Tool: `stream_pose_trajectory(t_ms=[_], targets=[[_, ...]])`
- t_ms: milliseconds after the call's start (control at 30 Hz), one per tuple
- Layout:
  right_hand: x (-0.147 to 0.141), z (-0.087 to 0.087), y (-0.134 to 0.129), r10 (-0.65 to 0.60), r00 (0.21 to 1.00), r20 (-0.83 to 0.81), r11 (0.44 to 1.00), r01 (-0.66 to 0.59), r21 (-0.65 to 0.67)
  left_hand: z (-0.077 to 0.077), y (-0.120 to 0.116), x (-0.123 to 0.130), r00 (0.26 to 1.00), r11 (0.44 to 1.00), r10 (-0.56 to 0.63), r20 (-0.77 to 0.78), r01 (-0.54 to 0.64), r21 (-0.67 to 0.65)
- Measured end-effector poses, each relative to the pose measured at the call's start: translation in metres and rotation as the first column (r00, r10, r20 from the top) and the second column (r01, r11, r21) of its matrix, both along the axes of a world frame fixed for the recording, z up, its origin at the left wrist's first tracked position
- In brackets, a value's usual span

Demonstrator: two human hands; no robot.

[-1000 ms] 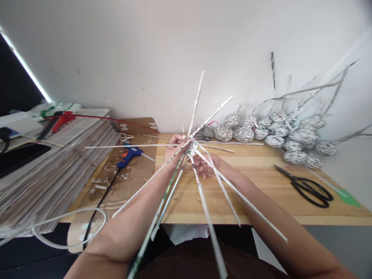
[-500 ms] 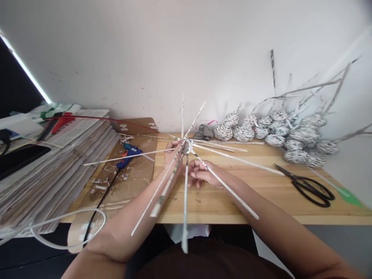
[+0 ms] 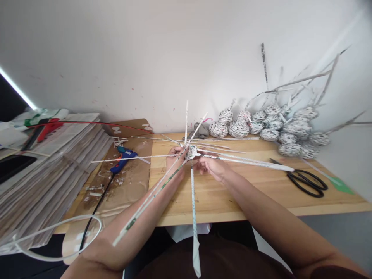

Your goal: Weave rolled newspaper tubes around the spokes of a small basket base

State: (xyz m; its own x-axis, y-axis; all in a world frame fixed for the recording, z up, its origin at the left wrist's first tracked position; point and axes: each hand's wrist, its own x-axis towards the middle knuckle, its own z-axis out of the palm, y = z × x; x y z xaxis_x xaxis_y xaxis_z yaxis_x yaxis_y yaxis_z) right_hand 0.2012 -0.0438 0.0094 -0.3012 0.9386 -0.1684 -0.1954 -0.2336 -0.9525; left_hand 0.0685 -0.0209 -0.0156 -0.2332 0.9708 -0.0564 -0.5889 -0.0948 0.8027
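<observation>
A small woven paper piece with long rolled-paper strips fanning out from it is held above the table. My left hand is closed around its left side, fingers behind the woven centre and thumb in front. At its right side, my right hand pinches a paper strip near where it leaves the centre; this strip points right, towards the scissors. Another paper strip hangs towards my body, and two more lie across my left forearm. Some of my fingertips are hidden behind the work.
Several woven paper gourd shapes stand along the wall at the right, with black scissors in front. At the left are a blue glue gun on stained cardboard and a tall stack of newspapers. A grey lump lies at the back.
My right hand has risen to the woven centre and taken a strip, which has swung from pointing down-right to pointing right. The strips over my left forearm have shifted left. The view has moved slightly.
</observation>
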Motion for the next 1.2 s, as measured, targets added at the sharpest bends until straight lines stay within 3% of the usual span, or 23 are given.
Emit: stream_pose_trajectory(t_ms=[233,367,433,600,733,900,1200], targets=[[-0.005,0.012,-0.007,-0.133,0.991,0.004,0.972,0.13,0.197,0.002,-0.003,0.001,0.995,0.998,0.016,-0.101,-0.009,0.069],[-0.002,0.011,-0.004,-0.122,0.989,-0.086,0.985,0.131,0.113,0.003,-0.004,-0.001,0.987,0.998,0.014,-0.162,-0.004,0.065],[-0.002,0.008,-0.002,-0.179,0.981,-0.071,0.976,0.186,0.112,0.004,-0.005,-0.001,0.982,0.998,-0.018,-0.191,0.028,0.048],[-0.006,-0.006,0.006,-0.406,0.913,-0.051,0.885,0.406,0.226,0.009,-0.013,0.005,0.971,0.991,-0.127,-0.203,0.131,0.003],[-0.008,-0.015,0.009,-0.494,0.87,-0.012,0.839,0.479,0.259,0.013,-0.016,0.005,0.957,0.983,-0.18,-0.227,0.182,-0.013],[-0.008,-0.012,0.007,-0.502,0.864,-0.03,0.811,0.482,0.331,0.008,-0.011,-0.001,0.939,0.976,-0.216,-0.268,0.215,-0.032],[-0.005,-0.001,0.006,-0.421,0.901,-0.103,0.875,0.433,0.216,0.016,-0.01,-0.001,0.935,0.964,-0.266,-0.235,0.255,-0.075]])
